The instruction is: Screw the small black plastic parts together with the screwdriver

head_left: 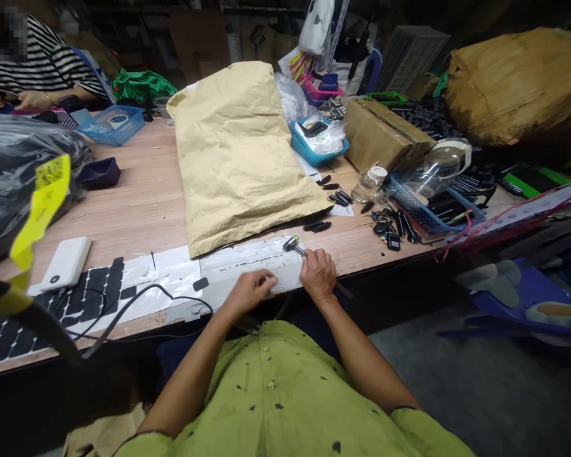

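Observation:
My right hand (318, 274) is wrapped round the handle of a small hammer (292, 244). The hammer's head, with a yellowish end, lies low over the white sheet, and the dark handle end sticks out behind my hand. To its left, my left hand (253, 289) is closed in a pinch just above a pale board (228, 284) at the table's front edge. Whatever sits between those fingertips is too small to make out. A small dark rounded patch (200, 284) lies on the white sheet left of my left hand.
A large tan paper bag (238, 158) lies behind my hands. Black strips (316, 226), a glass jar (368, 185) and a blue basket (433, 212) stand right. At left are a white power bank (66, 261), cables and rows of black pieces (90, 295). Another person (52, 63) sits far left.

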Demonstrator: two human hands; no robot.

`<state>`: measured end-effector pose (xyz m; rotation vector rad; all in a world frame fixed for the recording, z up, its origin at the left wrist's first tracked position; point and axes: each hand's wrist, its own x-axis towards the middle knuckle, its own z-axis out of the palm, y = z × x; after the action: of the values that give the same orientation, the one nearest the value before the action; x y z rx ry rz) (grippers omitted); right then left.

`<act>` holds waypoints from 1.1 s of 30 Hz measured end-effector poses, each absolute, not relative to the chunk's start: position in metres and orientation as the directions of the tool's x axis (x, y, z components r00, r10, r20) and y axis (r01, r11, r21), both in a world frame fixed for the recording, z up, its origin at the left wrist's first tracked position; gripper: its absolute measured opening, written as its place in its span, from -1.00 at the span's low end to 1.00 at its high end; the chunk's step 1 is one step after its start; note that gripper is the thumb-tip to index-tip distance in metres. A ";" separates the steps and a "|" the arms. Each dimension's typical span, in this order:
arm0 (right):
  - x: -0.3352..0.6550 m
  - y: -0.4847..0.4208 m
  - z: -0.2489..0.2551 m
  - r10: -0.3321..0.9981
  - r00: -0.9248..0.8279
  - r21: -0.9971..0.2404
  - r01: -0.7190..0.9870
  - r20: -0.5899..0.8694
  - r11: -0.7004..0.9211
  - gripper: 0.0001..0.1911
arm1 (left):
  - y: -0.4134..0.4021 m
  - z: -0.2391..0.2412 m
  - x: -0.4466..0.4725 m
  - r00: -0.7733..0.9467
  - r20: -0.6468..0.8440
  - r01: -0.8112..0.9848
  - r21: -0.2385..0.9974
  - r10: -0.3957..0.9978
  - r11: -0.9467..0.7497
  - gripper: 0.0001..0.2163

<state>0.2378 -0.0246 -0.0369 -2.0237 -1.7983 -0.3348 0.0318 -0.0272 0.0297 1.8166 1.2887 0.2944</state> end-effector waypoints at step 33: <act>0.234 -0.023 -0.035 0.901 0.139 -0.184 0.981 0.411 -0.067 -0.81 | 0.039 0.011 0.020 0.338 0.037 0.863 0.386 0.941 -0.325 -0.86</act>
<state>0.2337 -0.0234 -0.0351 -2.0120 -1.8041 -0.2617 0.0203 0.0389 0.0109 2.3089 1.6113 0.3681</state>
